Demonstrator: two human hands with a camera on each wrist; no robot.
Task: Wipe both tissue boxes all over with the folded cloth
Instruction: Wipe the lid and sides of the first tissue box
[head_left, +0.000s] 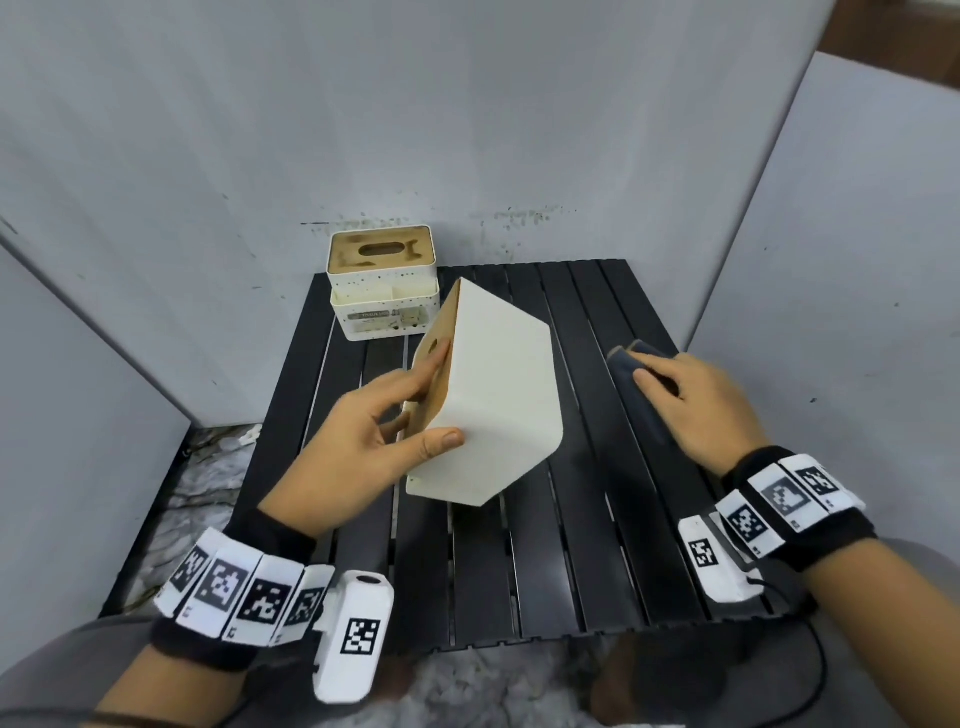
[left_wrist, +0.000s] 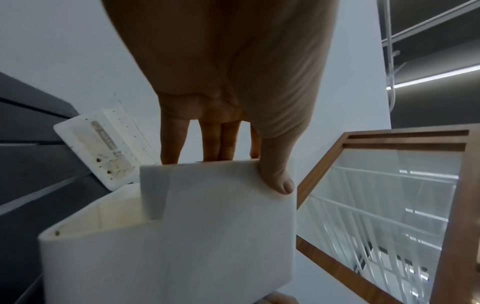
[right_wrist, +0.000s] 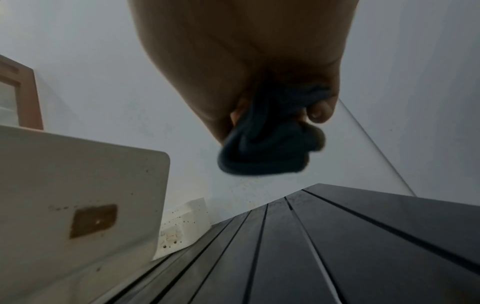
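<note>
A plain white tissue box (head_left: 498, 395) with a wooden lid is tipped up above the middle of the black slatted table (head_left: 571, 571). My left hand (head_left: 384, 431) grips it, thumb on the white side and fingers on the wooden lid; the left wrist view shows the same box (left_wrist: 207, 236) under the thumb. To the right, my right hand (head_left: 691, 400) holds the folded dark grey cloth (head_left: 639, 389), apart from the box. The right wrist view shows the cloth (right_wrist: 267, 148) bunched between thumb and fingers. A second, speckled white tissue box (head_left: 384, 283) stands upright at the table's back left.
Grey partition walls (head_left: 467, 130) close in the table on the back and both sides. Marbled floor (head_left: 208, 467) shows to the left of the table. A cable (head_left: 810, 675) runs from my right wrist band. Bare slats lie in front of the held box.
</note>
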